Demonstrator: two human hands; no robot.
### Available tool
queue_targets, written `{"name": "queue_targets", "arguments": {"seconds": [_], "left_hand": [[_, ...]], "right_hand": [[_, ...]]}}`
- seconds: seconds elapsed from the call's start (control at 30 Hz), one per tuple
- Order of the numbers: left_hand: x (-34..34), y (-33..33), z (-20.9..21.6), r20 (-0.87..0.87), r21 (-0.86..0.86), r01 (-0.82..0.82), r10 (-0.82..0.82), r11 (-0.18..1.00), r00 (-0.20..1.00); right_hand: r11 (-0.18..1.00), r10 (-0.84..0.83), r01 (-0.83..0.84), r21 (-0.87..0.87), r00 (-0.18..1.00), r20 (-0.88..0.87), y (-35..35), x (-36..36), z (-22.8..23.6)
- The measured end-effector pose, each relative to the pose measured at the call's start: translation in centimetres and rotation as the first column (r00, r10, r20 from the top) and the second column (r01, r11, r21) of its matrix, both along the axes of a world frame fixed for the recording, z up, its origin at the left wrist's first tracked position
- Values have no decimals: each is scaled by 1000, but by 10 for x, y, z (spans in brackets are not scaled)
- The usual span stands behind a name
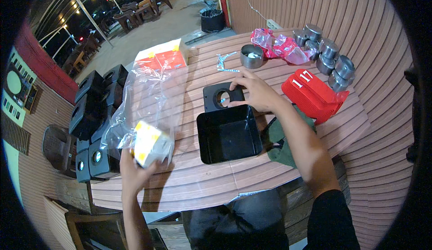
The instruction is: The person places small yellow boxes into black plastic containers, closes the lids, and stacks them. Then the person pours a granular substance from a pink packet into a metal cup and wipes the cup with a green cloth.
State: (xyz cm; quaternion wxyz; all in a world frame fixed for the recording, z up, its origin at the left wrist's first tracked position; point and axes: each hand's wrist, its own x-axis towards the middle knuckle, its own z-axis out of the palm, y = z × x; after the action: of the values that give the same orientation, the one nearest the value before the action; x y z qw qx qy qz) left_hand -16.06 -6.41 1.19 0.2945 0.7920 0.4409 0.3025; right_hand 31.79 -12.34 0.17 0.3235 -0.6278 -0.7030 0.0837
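My left hand (pixel 137 171) is closed around a white and yellow packet (pixel 153 144), its kind unclear, at the table's near left. Clear plastic wrapping (pixel 150 92) trails from beside the packet toward the far side. My right hand (pixel 257 93) grips a flat black square lid (pixel 210 96) with a round hole, thumb and index finger at its right side. Just nearer than the lid sits an open black square box (pixel 229 135), with nothing visible inside. Dark green cloth (pixel 281 144) lies beside the box, partly under my right forearm.
Stacked black boxes (pixel 87 115) with round holes stand left. A red-and-white package (pixel 164 56) is at the far left. A metal cup (pixel 252 56), pink torn plastic (pixel 283 45), several metal cups (pixel 328 49) and a red case (pixel 310 92) occupy the far right by the wall.
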Motion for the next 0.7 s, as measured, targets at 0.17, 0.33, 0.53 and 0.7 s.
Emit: {"name": "queue_targets", "arguments": {"seconds": [0.17, 0.33, 0.53, 0.7], "left_hand": [[-64, -71, 22, 270, -122, 42, -8, 992, 963], [-76, -98, 25, 561, -69, 85, -32, 994, 827], [25, -71, 30, 654, -173, 221, -56, 960, 754], [146, 6, 20, 685, -52, 266, -160, 963, 711]], "right_hand": [[999, -22, 18, -46, 994, -109, -2, -2, 0], [973, -226, 224, 52, 973, 50, -5, -9, 8], [982, -106, 25, -189, 897, -429, -9, -5, 28], [843, 260, -521, -135, 614, -746, -9, -3, 19]]}}
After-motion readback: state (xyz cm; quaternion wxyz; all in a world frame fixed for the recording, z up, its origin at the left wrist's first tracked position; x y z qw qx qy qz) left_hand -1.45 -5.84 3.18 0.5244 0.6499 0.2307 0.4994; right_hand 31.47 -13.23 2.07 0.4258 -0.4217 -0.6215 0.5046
